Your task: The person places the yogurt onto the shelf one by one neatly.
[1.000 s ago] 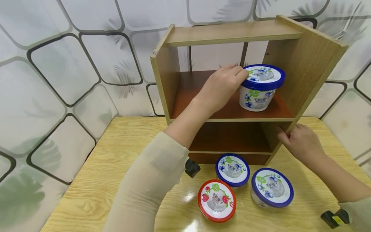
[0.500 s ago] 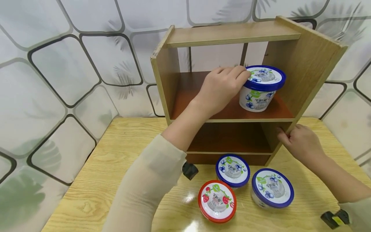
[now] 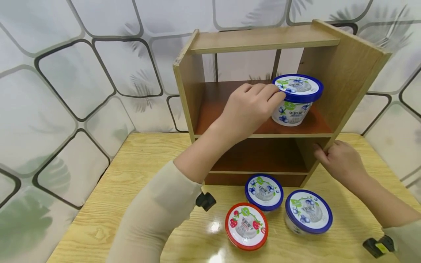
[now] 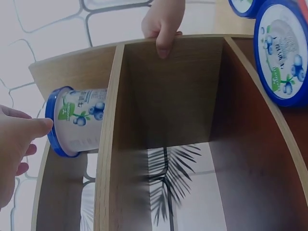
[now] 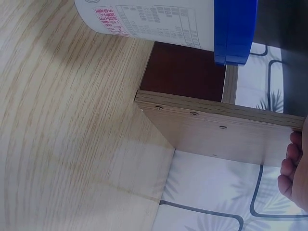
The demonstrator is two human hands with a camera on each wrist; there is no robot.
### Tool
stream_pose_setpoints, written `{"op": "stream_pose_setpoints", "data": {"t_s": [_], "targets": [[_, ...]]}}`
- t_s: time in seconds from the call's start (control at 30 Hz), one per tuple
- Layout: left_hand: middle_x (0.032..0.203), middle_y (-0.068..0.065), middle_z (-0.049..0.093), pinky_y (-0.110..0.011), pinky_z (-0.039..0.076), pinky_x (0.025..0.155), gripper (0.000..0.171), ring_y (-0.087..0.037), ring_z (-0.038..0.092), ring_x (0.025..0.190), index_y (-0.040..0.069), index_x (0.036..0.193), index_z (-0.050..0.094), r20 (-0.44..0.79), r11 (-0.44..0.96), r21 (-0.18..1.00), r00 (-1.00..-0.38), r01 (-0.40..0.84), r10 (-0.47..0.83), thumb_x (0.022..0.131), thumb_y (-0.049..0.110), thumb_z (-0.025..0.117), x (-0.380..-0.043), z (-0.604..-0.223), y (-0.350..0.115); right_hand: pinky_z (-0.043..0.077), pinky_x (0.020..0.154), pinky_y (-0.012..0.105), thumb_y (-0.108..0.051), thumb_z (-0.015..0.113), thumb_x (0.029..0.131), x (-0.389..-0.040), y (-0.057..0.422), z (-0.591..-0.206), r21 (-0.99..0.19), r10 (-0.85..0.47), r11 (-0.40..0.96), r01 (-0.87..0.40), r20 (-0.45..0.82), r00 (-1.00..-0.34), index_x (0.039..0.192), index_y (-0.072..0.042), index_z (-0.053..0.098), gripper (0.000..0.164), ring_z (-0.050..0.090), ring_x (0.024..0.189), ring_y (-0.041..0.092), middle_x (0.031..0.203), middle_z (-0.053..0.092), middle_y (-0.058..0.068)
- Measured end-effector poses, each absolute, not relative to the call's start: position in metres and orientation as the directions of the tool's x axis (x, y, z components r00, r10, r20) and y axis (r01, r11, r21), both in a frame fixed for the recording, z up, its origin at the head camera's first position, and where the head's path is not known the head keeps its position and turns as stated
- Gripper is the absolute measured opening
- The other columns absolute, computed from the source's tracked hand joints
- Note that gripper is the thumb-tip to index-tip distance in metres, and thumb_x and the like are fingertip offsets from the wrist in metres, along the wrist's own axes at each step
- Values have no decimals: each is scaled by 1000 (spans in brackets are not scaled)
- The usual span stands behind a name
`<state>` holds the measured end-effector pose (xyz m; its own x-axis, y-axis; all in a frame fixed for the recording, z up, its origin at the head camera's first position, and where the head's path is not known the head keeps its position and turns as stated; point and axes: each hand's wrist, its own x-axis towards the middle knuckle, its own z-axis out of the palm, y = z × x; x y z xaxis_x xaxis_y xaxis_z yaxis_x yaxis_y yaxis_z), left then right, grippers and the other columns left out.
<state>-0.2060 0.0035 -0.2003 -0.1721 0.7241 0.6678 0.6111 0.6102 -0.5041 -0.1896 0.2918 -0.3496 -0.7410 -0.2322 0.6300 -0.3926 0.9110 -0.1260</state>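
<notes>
Left hand (image 3: 251,102): fingers loosely bent and apart, one digit extended to the lid rim of a white tub with a blue lid (image 3: 297,95); touching it from the left, not wrapped round it.

Said tub: blueberry print, lid on, upright on the upper shelf (image 3: 222,100) of a wooden shelf unit (image 3: 263,41), toward its right end.

Right hand (image 3: 343,162): gripping the front edge of the right side panel (image 3: 358,69), thumb on the inner face, fingers curled on the outer, just below the level of the upper shelf.

On the table (image 3: 105,201), before the unit, three further lidded tubs: one blue-lidded rear tub (image 3: 264,193), nearest the unit; one blue-lidded right tub (image 3: 309,212); one red-lidded tub (image 3: 246,226), strawberry print, at front left. Red lid partly overlaps the rear tub in the head view; contact between them cannot be told.

Also: pale sleeves (image 3: 158,212); patterned backdrop (image 3: 108,69) behind, dark outlines and leaf shapes.
</notes>
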Motion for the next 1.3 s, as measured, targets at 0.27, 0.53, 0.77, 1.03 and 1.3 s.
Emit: {"op": "stream_pose_setpoints", "data": {"t_s": [0.27, 0.53, 0.77, 1.03, 1.3], "targets": [[106, 0, 69, -27, 53, 80, 32, -15, 67, 97, 12, 111, 67, 687, 606, -522, -125, 600, 716, 102, 14, 36, -196, -204, -4, 28, 39, 37, -23, 52, 88, -189, 292, -349, -137, -218, 917, -376, 617, -756, 50, -14, 36, 42, 43, 48, 25, 48, 37, 1], [100, 0, 69, -27, 54, 79, 33, -14, 68, 91, 11, 103, 69, 695, 606, -530, -105, 593, 711, 101, 10, 36, -190, -212, -13, 27, 39, 36, -23, 53, 88, -190, 292, -352, -131, -226, 912, -389, 632, -741, 51, -14, 36, 41, 40, 46, 23, 48, 35, 1], [99, 1, 70, -26, 53, 78, 30, -13, 68, 90, 13, 102, 69, 702, 592, -528, -78, 609, 708, 101, 12, 39, -182, -216, -15, 27, 40, 36, -24, 51, 88, -189, 292, -352, -120, -231, 910, -397, 648, -725, 49, -14, 35, 43, 40, 46, 24, 47, 33, 0], [102, 3, 70, -23, 52, 74, 17, -12, 68, 92, 12, 104, 69, 687, 546, -432, -132, 718, 715, 92, 22, 61, -169, -224, -18, 29, 40, 38, -23, 51, 87, -189, 291, -351, -125, -229, 911, -392, 639, -735, 48, -14, 35, 44, 44, 48, 28, 47, 35, 1], [102, 3, 69, -24, 51, 78, 18, -12, 67, 92, 13, 104, 69, 675, 525, -390, -153, 756, 721, 93, 25, 60, -161, -233, -30, 35, 45, 49, -24, 51, 89, -189, 290, -350, -132, -211, 919, -371, 630, -748, 49, -13, 37, 43, 49, 53, 36, 46, 38, 4]]}}
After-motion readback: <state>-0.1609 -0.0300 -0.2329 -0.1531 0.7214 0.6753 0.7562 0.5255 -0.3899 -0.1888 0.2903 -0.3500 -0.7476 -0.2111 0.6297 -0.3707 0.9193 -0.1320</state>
